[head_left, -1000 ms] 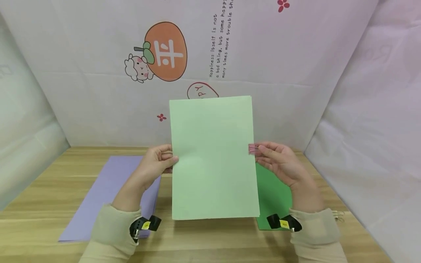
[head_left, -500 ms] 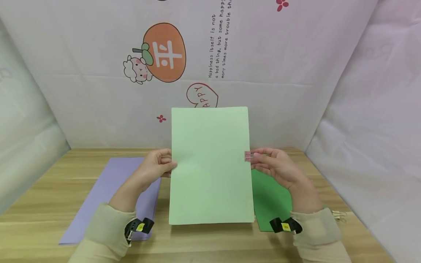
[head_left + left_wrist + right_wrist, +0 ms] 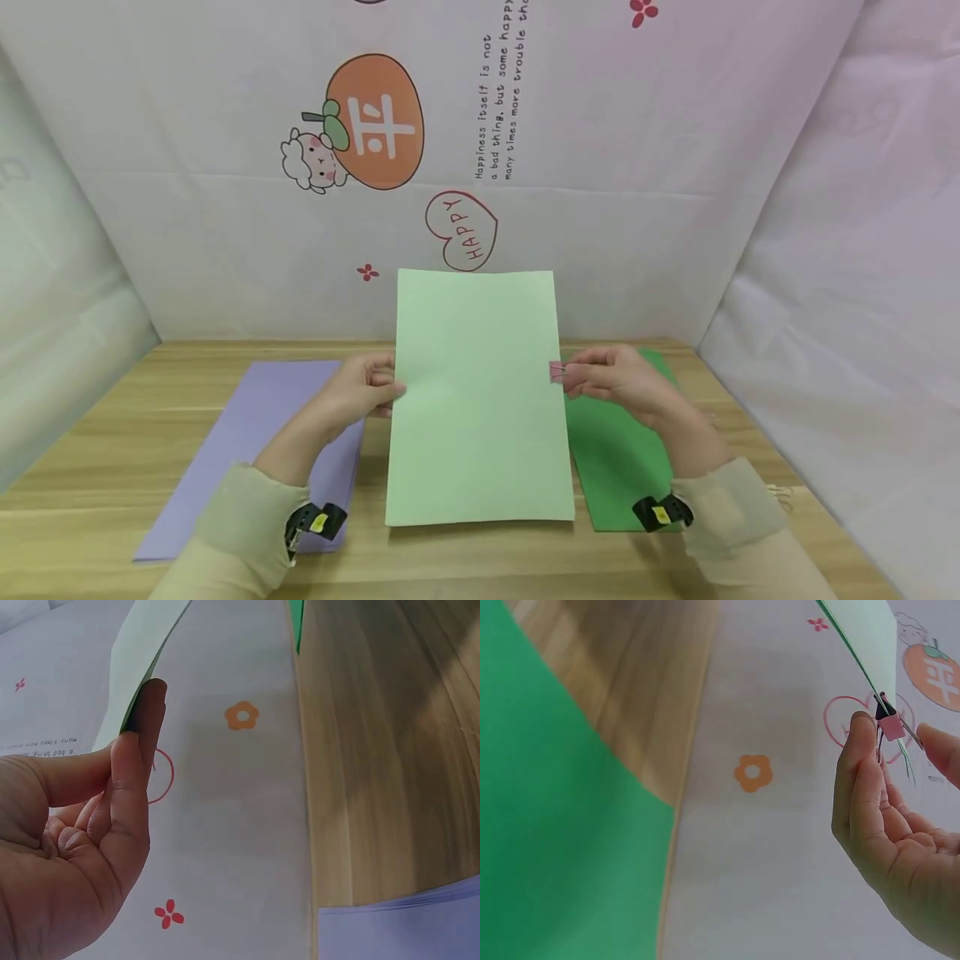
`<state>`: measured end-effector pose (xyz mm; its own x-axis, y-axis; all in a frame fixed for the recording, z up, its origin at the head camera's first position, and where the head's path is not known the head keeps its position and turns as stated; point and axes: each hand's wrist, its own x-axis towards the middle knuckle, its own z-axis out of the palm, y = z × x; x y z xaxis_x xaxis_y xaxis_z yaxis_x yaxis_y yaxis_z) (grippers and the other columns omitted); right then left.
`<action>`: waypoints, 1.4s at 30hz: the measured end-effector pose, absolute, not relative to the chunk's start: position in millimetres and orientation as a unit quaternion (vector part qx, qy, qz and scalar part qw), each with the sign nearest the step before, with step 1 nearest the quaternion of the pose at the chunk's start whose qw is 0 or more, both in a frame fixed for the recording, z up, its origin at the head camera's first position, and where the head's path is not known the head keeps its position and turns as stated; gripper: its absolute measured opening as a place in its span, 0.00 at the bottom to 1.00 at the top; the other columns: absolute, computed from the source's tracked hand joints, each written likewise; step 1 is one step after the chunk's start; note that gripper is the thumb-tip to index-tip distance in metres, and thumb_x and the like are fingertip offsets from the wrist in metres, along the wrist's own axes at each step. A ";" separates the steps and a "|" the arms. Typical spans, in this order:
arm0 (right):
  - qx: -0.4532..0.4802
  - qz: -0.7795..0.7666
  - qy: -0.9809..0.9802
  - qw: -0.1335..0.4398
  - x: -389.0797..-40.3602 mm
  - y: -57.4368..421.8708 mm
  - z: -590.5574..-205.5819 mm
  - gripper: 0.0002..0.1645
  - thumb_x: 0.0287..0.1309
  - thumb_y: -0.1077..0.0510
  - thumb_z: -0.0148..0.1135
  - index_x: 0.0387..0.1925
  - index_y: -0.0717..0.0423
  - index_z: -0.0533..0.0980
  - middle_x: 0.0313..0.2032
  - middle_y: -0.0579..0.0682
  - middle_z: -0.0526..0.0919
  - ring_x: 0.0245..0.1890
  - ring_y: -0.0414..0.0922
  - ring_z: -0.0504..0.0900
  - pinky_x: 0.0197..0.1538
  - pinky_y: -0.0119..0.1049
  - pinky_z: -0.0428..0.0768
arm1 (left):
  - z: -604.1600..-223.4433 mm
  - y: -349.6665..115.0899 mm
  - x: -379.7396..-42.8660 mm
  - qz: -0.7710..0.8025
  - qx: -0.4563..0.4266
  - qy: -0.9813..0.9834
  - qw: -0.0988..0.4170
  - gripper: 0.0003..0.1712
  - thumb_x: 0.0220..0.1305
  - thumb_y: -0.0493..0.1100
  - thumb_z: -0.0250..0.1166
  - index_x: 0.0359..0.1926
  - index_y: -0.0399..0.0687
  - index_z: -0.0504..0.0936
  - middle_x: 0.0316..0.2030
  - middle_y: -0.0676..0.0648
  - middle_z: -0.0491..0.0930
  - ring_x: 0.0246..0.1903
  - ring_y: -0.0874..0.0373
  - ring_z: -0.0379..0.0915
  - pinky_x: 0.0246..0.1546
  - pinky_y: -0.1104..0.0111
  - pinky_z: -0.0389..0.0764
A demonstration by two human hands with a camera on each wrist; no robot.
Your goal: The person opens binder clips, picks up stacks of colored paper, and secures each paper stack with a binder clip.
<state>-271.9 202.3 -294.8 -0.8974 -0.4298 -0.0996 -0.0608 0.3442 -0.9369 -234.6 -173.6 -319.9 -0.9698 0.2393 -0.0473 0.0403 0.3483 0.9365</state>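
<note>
Light green paper (image 3: 480,400), several sheets together, is held up above the table in the head view. My left hand (image 3: 360,390) pinches its left edge between thumb and fingers. On the right edge sits a pink binder clip (image 3: 890,726), its mouth over the sheets. The thumb and fingers of my right hand (image 3: 611,379) are at the clip's wire handles, one handle on each side in the right wrist view. Only a small pink part of the clip shows in the head view.
Purple paper (image 3: 247,450) lies on the wooden table (image 3: 82,467) at the left. Dark green paper (image 3: 622,458) lies at the right, partly behind the light green paper. More clips (image 3: 780,497) lie beside the right sleeve. Printed white cloth (image 3: 600,167) stands behind the table.
Both hands have lowered the light green paper, and its top edge tilts farther away. The pink clip stays at the right edge while my right hand has shifted slightly left and down.
</note>
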 end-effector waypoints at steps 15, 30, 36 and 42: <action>-0.140 -0.478 0.845 0.192 -294.1 197.8 -311.3 0.27 0.69 0.53 0.58 0.59 0.72 0.72 0.43 0.57 0.86 0.43 0.47 0.86 0.57 0.37 0.81 | -330.7 -168.5 -240.9 0.545 0.065 0.827 0.119 0.27 0.70 0.32 0.58 0.68 0.33 0.65 0.16 0.54 0.53 0.24 0.60 0.63 0.37 0.64 0.84; -0.098 -0.486 0.842 0.213 -307.7 182.1 -337.3 0.23 0.67 0.59 0.59 0.55 0.75 0.75 0.40 0.60 0.87 0.32 0.41 0.86 0.34 0.26 0.81 | -345.7 -170.0 -254.0 0.513 0.050 0.845 0.142 0.37 0.70 0.33 0.59 0.74 0.28 0.53 0.17 0.54 0.59 0.23 0.60 0.67 0.37 0.64 0.83; -0.096 -0.485 0.841 0.221 -310.5 179.1 -347.6 0.22 0.66 0.62 0.57 0.54 0.78 0.75 0.34 0.60 0.87 0.27 0.39 0.85 0.29 0.25 0.79 | -352.0 -169.0 -256.7 0.508 0.061 0.847 0.144 0.36 0.69 0.33 0.59 0.72 0.26 0.56 0.17 0.54 0.61 0.23 0.60 0.68 0.36 0.64 0.84; -0.084 -0.486 0.840 0.225 -314.3 177.1 -356.7 0.21 0.65 0.60 0.59 0.51 0.76 0.78 0.27 0.54 0.86 0.25 0.39 0.84 0.29 0.26 0.80 | -355.4 -167.2 -258.1 0.503 0.066 0.849 0.150 0.30 0.68 0.31 0.59 0.68 0.24 0.62 0.15 0.55 0.60 0.21 0.61 0.67 0.33 0.66 0.83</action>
<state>-314.3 177.1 -356.7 -0.8845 -0.3599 -0.2968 0.0776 0.5139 -0.8543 -258.1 -167.2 -355.4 -0.9465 0.2626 -0.1877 -0.0383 0.4861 0.8731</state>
